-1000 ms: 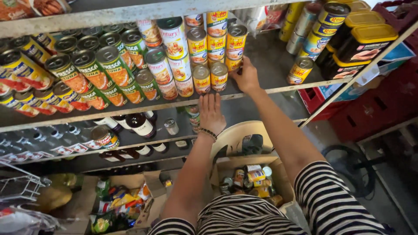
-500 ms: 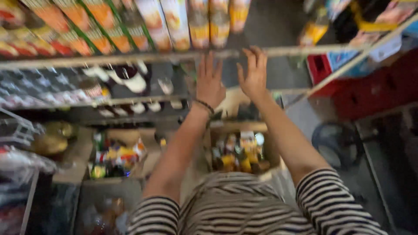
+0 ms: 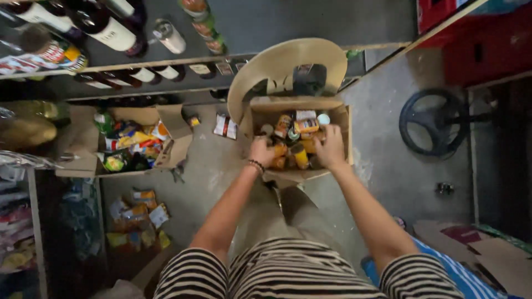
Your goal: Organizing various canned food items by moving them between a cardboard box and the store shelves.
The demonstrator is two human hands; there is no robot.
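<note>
— Cans [image 3: 300,155], then: where do they sit, and what have the hands got?

— They fill the open cardboard box [image 3: 342,119], which rests on the seat of a pale plastic chair [image 3: 288,61]. Both hands are down inside it. The left hand [image 3: 260,150], with a bead bracelet at its wrist, lies near the box's left wall, fingers curled down among the tins; whether it has closed round one I cannot tell. The right hand [image 3: 331,147] is toward the right wall, fingers bent over the can tops; its grip is hidden too.

— How would such a can handle?

— I'd judge it stiff, smooth-sided and fairly heavy for its size, with a paper label that could slip a little. It won't crush, but a dropped one would dent.

— Best place to hold?

— Around the cylinder's middle, thumb opposite the fingers, or by the top rim where neighbours crowd it.

— Anything nearby?

— A second open box [image 3: 172,119] of bright packets on the floor to the left, and bottles [image 3: 111,30] lying on the shelf above.
</note>
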